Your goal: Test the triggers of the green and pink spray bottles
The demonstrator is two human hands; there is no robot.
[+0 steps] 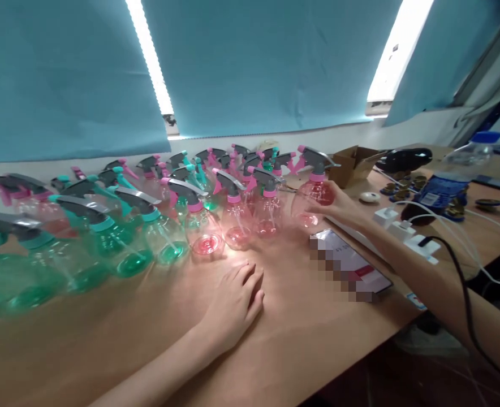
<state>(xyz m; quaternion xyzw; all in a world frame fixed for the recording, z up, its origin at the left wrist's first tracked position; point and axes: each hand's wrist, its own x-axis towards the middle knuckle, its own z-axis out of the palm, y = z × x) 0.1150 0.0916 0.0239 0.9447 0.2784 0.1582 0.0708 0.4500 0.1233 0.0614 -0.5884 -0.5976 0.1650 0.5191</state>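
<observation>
The right hand [341,208], just off the middle of the view towards 3 o'clock, grips a pink-collared spray bottle [315,193] by its rounded body, thumb and fingers bent about it; the bottle stands roughly upright, its grey-and-pink trigger head clear of the hand; whether its base touches the surface [148,350] I cannot tell. The left hand [233,302], at 6 o'clock, lies palm down on the surface, fingers loosely spread and holding nothing; ahead of its fingertips, towards 12 o'clock from it, stand three pink-tinted bottles [203,230] side by side, each with a little reddish colour at its base.

From 8 to 9 o'clock runs a front row of green-tinted bottles [123,246] with turquoise collars; behind them, towards 11 o'clock, more spray bottles with pink or turquoise heads crowd together, partly hiding one another. At 4 o'clock, just below the right hand and forearm, lies a phone [352,261], its screen lit and partly pixelated; between 2 and 3 o'clock sits an open cardboard box [347,167], with a small white object [369,197] near it; farther out at 3 o'clock is a blue-capped bottle [443,189], near white adapters [400,230].
</observation>
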